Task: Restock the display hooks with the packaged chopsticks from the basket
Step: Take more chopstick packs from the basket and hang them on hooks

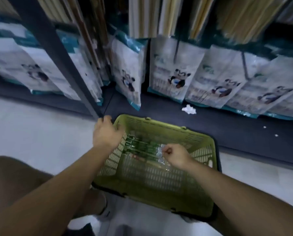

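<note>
R hand (175, 157) pinches chopstick packs (142, 148) inside basket (159, 188); L hand (106, 135) grips its rim.

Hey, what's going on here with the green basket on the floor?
A person is reaching into the green basket, which sits on the floor before a display of panda-printed bags. The left hand grips the basket's far left corner, while the right hand pinches the packaged chopsticks lying inside. The packs are not yet lifted out.
</note>
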